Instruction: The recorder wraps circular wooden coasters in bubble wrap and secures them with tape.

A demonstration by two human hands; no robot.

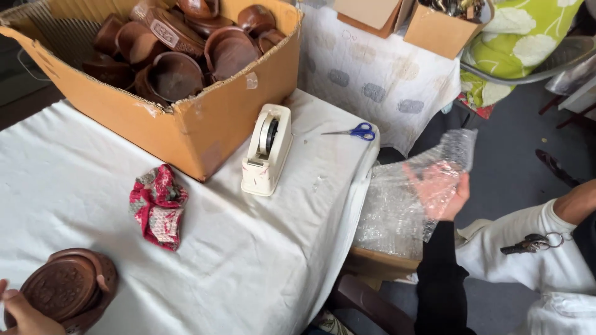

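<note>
The hands work at opposite edges of the scene: the left hand [22,313], low at the near corner of the tabletop [248,260], grips the rim of a round carved clay dish [65,290], fingers curled over its edge, while the right hand [444,189] reaches out past the far side of the tabletop and holds a sheet of clear bubble wrap [406,198], its fingers showing pink through the plastic. The tabletop, covered in a white cloth, spreads between the two hands. Up and away from the left hand stands a large open cardboard box [186,127], packed with brown clay bowls and dishes [180,43] heaped at all angles. The bubble wrap hangs down from the right hand over a lower cardboard box [379,263] beside the tabletop's edge. The carved clay dish lies on the cloth under the left hand, a second brown piece showing beneath it. Between the hands, nearer the left, lies a crumpled red and grey patterned cloth [156,205]. Just beside the big box, toward the right hand, stands a cream tape dispenser [267,152]. Beyond it, close to the tabletop's edge and above the right hand, lie blue-handled scissors [354,131]. A bunch of keys [534,243] hangs at a white-clothed leg below the right forearm.
</note>
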